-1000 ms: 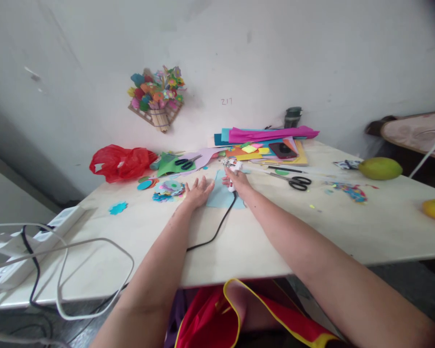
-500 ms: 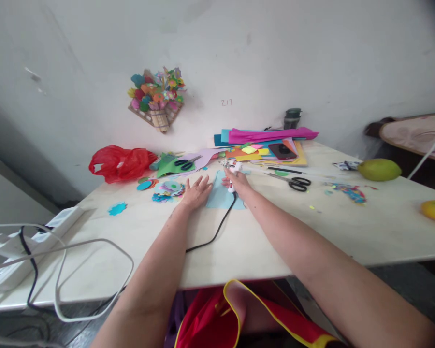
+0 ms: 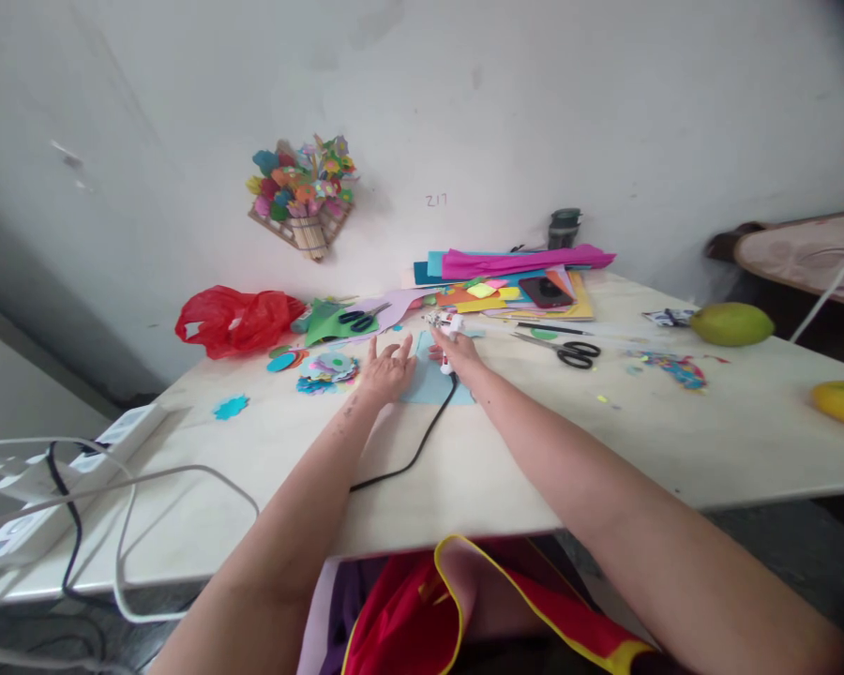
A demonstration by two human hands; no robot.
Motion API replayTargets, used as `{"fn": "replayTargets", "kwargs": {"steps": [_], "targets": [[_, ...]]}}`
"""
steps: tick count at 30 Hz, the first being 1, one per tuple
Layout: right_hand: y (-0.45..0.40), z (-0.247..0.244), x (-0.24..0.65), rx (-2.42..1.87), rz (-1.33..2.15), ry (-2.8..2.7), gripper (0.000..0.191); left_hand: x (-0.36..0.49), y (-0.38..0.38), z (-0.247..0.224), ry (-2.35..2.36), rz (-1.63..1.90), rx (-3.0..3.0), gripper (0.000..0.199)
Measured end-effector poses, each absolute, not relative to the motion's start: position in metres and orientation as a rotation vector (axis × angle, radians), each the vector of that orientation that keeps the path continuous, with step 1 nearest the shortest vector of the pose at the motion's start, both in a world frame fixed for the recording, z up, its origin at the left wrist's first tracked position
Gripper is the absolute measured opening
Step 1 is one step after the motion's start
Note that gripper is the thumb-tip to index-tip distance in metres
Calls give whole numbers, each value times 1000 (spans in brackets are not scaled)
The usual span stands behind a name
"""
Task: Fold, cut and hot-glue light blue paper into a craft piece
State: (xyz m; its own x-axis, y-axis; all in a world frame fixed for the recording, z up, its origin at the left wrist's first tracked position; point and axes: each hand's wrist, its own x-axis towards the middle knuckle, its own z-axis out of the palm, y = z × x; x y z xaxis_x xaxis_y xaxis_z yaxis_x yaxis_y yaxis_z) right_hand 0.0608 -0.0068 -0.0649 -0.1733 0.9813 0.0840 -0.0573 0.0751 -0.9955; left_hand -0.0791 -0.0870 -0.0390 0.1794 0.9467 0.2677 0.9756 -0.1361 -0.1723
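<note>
Wrapped around a white glue gun (image 3: 453,328), my right hand (image 3: 459,354) is over a light blue sheet (image 3: 432,386). A black cord runs from the gun's handle toward the table's front edge. My left hand (image 3: 388,370) rests at the sheet's left edge, fingers apart, and nothing shows in it. Beside it on the left lies a pile of flower-shaped cutouts (image 3: 329,367). The gun's tip is too small to make out clearly.
Scissors (image 3: 569,352) lie to the right, and another pair (image 3: 363,319) sits on green and lilac sheets. Farther left are a red plastic bag (image 3: 235,319) and a power strip (image 3: 123,431). Mangoes (image 3: 732,324) are at the right. A phone (image 3: 545,292) rests on coloured sheets.
My left hand has shifted slightly and its fingers are raised a little more. My right hand keeps the glue gun over the sheet. The camera view has moved slightly.
</note>
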Motion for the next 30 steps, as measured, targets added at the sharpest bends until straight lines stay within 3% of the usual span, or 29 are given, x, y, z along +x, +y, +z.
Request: {"fn": "replayTargets", "kwargs": {"steps": [9, 14, 30], "targets": [[-3, -66, 59, -1018, 1302, -1348, 42, -97, -90, -49, -1972, -21, -2306, 47], [0, -70, 60, -1009, 1318, -1316, 42, -104, -93, -45, -2025, -152, -2298, 48], [-1, -71, 61, -993, 1299, -1324, 41, -93, -97, -45, -1709, -251, -2228, 52]]}}
